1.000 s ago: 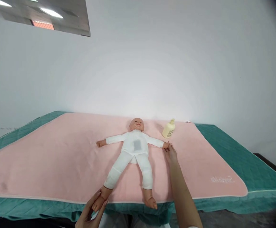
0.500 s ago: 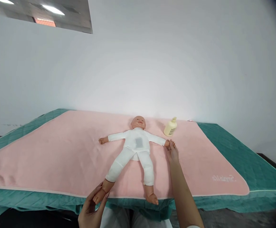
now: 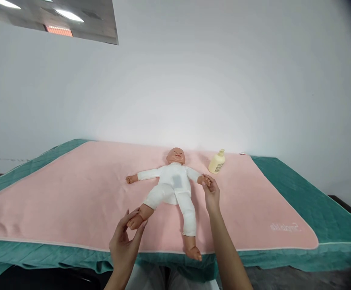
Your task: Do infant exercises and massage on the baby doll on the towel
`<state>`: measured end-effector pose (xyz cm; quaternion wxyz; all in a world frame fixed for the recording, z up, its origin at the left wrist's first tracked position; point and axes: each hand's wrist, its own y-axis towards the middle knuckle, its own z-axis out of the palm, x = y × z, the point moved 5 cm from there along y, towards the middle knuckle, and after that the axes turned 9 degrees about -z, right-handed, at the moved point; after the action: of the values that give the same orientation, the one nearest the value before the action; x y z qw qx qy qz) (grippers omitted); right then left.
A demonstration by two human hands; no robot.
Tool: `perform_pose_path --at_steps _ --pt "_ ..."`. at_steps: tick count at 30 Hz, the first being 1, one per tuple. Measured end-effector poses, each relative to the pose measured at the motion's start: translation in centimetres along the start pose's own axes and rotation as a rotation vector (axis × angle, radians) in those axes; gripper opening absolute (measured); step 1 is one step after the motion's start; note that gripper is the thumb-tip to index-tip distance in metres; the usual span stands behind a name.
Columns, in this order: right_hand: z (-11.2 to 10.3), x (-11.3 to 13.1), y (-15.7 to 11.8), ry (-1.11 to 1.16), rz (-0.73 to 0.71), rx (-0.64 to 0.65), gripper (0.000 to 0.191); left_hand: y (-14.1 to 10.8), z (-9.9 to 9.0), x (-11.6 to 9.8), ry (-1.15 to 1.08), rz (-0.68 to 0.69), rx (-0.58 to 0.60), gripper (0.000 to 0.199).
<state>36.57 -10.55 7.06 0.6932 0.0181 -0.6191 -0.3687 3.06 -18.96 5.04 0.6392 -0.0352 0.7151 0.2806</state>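
Observation:
A baby doll with a white cloth body lies on its back on a pink mat, head toward the wall. My left hand grips the doll's foot on the left side of the view, thumb and fingers on either side of the ankle. That leg is bent and raised a little. The doll's hand on the right side is held between the thumb and fingers of my right hand. Its other arm and other leg lie stretched out, the second foot near the mat's front edge.
A pale yellow pump bottle stands on the mat, right of the doll's head. Under the mat is a green quilted cover over the bed. A white wall rises behind, with a mirror-like panel at upper left.
My left hand has pushed the doll's foot up toward its body, bending the leg. My right hand has brought the doll's hand inward, to the left.

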Motion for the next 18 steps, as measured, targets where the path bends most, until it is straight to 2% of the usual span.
perform_pose_path --at_steps 5,9,13,18 --pt "3.2 1.3 -1.2 -0.123 -0.218 0.294 0.026 1.2 3.1 -2.5 0.081 0.134 0.056 0.031" --pt "4.7 0.9 -2.7 -0.239 -0.315 0.468 0.028 1.4 5.3 -3.9 0.177 0.179 0.085 0.028" --pt "5.1 0.1 -3.7 -0.338 -0.374 0.536 0.033 1.5 6.9 -4.0 0.225 0.169 0.119 0.029" --pt "5.0 -0.4 -4.1 -0.382 -0.398 0.556 0.036 1.6 7.7 -3.7 0.206 0.17 0.13 0.029"
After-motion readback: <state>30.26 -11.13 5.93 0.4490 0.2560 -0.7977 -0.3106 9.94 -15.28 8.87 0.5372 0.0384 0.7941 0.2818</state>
